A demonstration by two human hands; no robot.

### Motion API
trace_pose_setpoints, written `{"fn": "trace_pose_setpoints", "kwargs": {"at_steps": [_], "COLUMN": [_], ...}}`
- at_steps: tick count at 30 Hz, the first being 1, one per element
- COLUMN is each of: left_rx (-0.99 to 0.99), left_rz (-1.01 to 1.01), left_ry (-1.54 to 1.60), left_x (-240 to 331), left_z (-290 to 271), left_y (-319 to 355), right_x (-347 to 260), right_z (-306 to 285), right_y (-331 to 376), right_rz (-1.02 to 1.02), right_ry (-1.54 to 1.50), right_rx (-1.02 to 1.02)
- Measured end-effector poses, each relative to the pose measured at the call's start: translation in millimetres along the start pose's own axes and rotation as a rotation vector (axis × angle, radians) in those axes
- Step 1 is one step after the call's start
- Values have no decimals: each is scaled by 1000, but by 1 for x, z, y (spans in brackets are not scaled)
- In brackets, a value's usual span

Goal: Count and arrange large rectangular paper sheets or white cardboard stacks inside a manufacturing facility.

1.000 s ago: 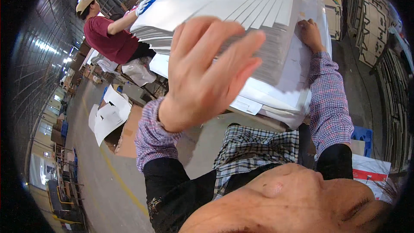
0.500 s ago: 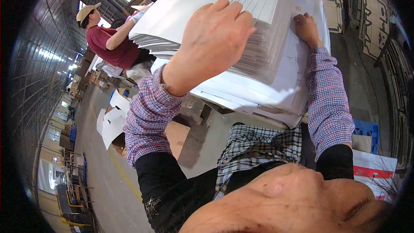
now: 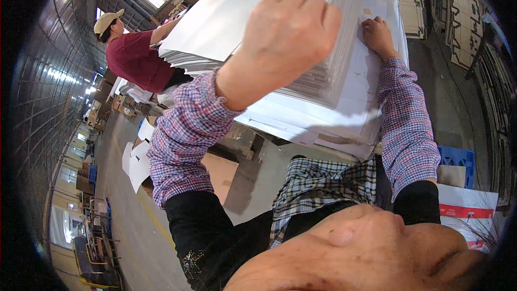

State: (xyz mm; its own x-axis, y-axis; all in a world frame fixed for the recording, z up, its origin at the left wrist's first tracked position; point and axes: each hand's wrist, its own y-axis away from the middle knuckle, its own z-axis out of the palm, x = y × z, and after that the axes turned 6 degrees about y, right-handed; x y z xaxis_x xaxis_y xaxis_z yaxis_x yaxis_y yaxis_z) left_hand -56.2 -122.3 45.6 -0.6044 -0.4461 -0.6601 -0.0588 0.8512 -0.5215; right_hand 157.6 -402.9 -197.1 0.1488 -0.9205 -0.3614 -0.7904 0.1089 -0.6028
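A thick stack of white sheets [image 3: 215,22] stands before me, its upper sheets fanned into steps at the far right corner. Over the stack's near right part is my left hand [image 3: 291,46], raised and curled into a fist; its fingertips are turned away, so anything in them is hidden. My right hand [image 3: 379,38] is beside the stack's right side, over the larger white sheet [image 3: 358,89] beneath it. Its fingers are bent together close to the stack's edge, and what they hold, if anything, cannot be made out.
Beyond the stack on the left, a person in a dark red shirt and cap [image 3: 137,57] reaches toward the sheets. Cut boards [image 3: 460,22] lean at the right. A blue plastic pallet [image 3: 458,162] and a red-and-white carton [image 3: 468,207] lie low right; brown cardboard [image 3: 221,175] lies lower left.
My left hand has risen toward me and shifted right over the stack. The right hand has barely moved. The other person has turned, one arm now stretched toward the stack.
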Motion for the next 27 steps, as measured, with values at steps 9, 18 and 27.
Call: {"fn": "trace_pose_setpoints", "kwargs": {"at_steps": [9,18,27], "left_rx": [-48,22,-154], "left_rz": [70,38,-183], "left_ry": [28,59,341], "left_x": [3,5,-6], "left_z": [0,5,-34], "left_y": [18,24,43], "right_x": [-7,-25,-178], "right_z": [-7,-45,-176], "right_y": [1,-16,64], "right_rz": [48,262,-274], "right_ry": [-14,-362,-850], "right_rx": [-44,336,335]}}
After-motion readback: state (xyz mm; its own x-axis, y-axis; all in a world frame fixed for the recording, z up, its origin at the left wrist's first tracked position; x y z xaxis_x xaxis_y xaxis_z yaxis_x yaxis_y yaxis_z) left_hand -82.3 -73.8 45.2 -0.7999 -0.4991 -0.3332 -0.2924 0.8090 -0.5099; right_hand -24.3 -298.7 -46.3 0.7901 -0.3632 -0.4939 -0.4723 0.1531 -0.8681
